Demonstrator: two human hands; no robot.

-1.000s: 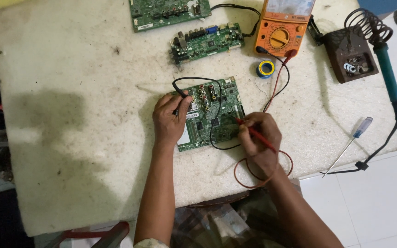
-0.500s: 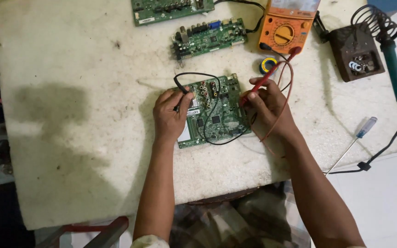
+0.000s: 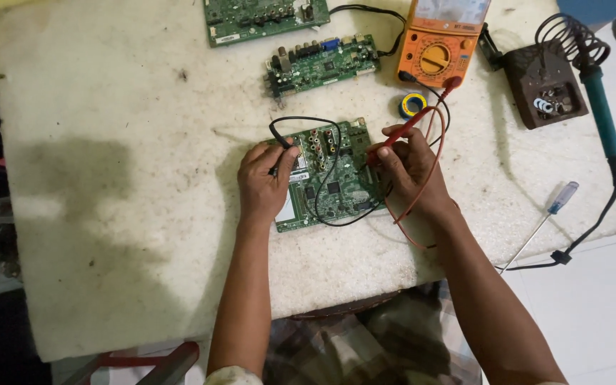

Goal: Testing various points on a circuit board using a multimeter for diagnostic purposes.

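- Nearest, the left hand [image 3: 267, 182] rests on the left edge of the green circuit board [image 3: 329, 177], fingers closed around the black probe [image 3: 276, 165]; it has barely moved over the last second.
- The right hand [image 3: 411, 171] has come up from the board's near right corner to its right edge, pinching the red probe [image 3: 402, 133], whose tip now sits at the board's right side, so the red contact point has changed and the black one has not.
- The red lead [image 3: 422, 187] loops over that wrist.
- Farther off lie the yellow tape roll [image 3: 413, 105], orange multimeter [image 3: 441, 44] and two more boards [image 3: 321, 64].
- Far right: the soldering iron [image 3: 600, 107] in its stand; the screwdriver [image 3: 540, 222] lies nearer.
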